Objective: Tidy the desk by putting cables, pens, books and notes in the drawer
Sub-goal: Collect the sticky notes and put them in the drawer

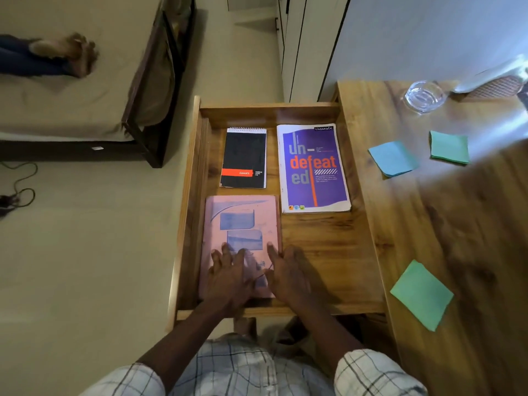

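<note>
Left hand [228, 277]: flat on the near half of the pink book [241, 224], fingers spread, gripping nothing.
Right hand [288, 274]: open, palm down; fingertips on the book's right edge, palm over bare drawer floor just beside it.
Pink book: lies in the near-left part of the drawer [328, 247], long axis running near to far, left edge close along the drawer wall.
Drawer contents: black spiral notepad [244, 158] far left, purple notebook [313, 167] far right, pink book near left. Near-right floor bare.
Desk [457, 224]: to the right of the drawer. Three sticky-note pads left on it: blue pad [393, 158] and green pad [448, 147] far, second green pad [421, 294] near. A glass [424, 95] stands at the far end.
Key relation: all pads lie to the right of both hands; the right hand is nearer, and the near green pad is its closest target.
Judgement: books look stowed; notes not yet. Cables and pens not seen on the visible desk.
Risk: the far pads sit near the glass.
</note>
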